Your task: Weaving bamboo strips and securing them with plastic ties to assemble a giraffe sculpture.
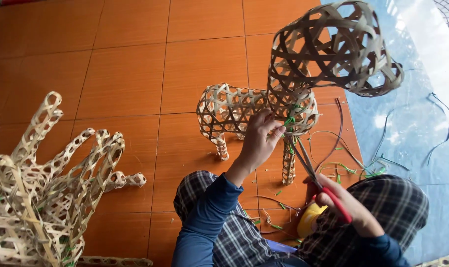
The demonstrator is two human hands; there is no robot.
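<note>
Your left hand (258, 143) is up against the chest of the woven bamboo animal (256, 111), fingers curled and pinching at a small green tie (289, 120) where the neck meets the body, thumb side toward you. Your right hand (345, 207) is lower, near your right knee, closed round the red handles of a pair of scissors (316, 175); the blades point up and left toward the green tie and look slightly parted, tips just beside the animal's front leg. The animal stands upright on the orange tiled floor (125, 74) in front of you, openwork body to the left, four thin woven legs, neck rising to a big open-weave head (333, 47) at upper right that tilts out over a blue sheet (417, 128). Loose bamboo strips and green offcuts (350, 165) lie scattered on the tiles and the sheet edge to the right of the front leg, a few more between your knees. A yellow object (311, 220) sits partly hidden under your right wrist, can't tell what it is. Your legs are in plaid trousers (234, 232), sleeves dark blue. At far left, well apart from your hands, a heap of other woven bamboo frames (51, 188) lies on its side, legs sticking out toward upper right
</note>
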